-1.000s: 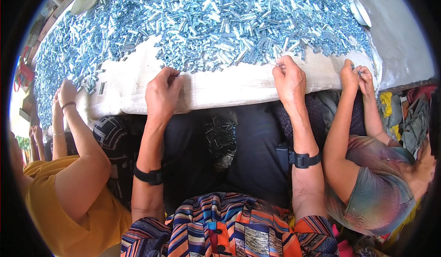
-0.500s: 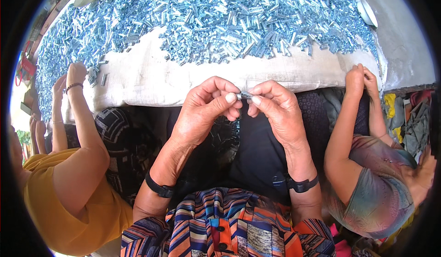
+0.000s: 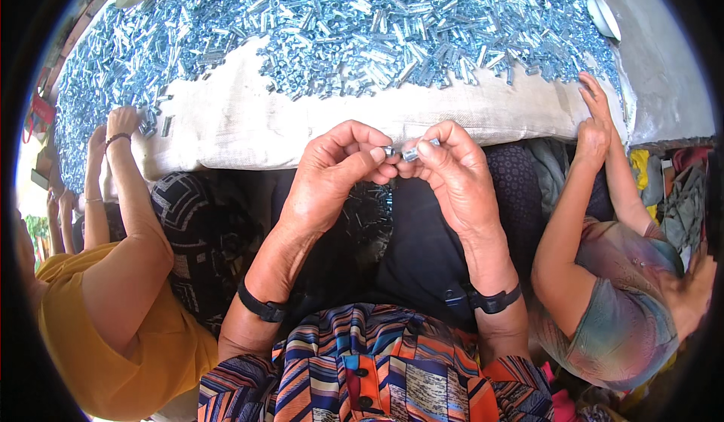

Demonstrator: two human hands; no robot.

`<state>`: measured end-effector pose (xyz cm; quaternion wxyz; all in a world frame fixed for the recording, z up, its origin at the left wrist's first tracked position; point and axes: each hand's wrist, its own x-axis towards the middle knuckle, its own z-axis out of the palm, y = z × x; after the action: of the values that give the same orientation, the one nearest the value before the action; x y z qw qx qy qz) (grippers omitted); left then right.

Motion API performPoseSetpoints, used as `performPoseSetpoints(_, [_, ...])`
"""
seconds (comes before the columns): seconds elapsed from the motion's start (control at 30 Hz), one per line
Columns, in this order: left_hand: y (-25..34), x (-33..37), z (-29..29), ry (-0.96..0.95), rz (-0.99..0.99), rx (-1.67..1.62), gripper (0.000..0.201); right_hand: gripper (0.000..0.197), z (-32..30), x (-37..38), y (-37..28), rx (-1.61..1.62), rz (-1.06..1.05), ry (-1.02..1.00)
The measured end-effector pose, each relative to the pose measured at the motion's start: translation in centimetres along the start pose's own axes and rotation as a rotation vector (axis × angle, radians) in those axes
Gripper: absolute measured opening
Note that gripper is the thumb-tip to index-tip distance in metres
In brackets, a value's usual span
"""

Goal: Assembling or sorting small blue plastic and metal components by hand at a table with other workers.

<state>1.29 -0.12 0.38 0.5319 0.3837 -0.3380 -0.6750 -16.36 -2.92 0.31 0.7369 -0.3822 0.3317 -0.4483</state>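
Note:
Between thumb and fingertips, my left hand pinches a small dark-ended metal piece. Facing it, my right hand grips a short shiny metal tube. A narrow gap separates the two pieces, and both hands hover over my lap, just before the cloth edge. Beyond them lies a wide heap of small blue-silver metal parts, spread over a whitish woven cloth. The fingers hide most of each held piece.
A person in a yellow top works at the left; another in a multicoloured top sits at the right, one hand lifted toward the heap. A white dish stands at the far right edge. More metal parts lie low between my knees.
The two metal pieces, touching or nearly so before, are now apart, and my right hand has tilted its tube. The person at the right has raised a hand toward the heap.

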Motion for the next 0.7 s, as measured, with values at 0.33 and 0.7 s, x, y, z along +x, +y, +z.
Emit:
performPoseSetpoints(0.33, [0.3,-0.3,0.5,-0.055,0.083,0.113,0.009,0.010,0.5,-0.2,0.8,0.310,0.050,-0.034])
performPoseSetpoints(0.7, [0.4,-0.7,-0.2,-0.198,0.103,0.170,0.011,0.011,0.1,-0.6,1.6,0.423,0.156,-0.201])
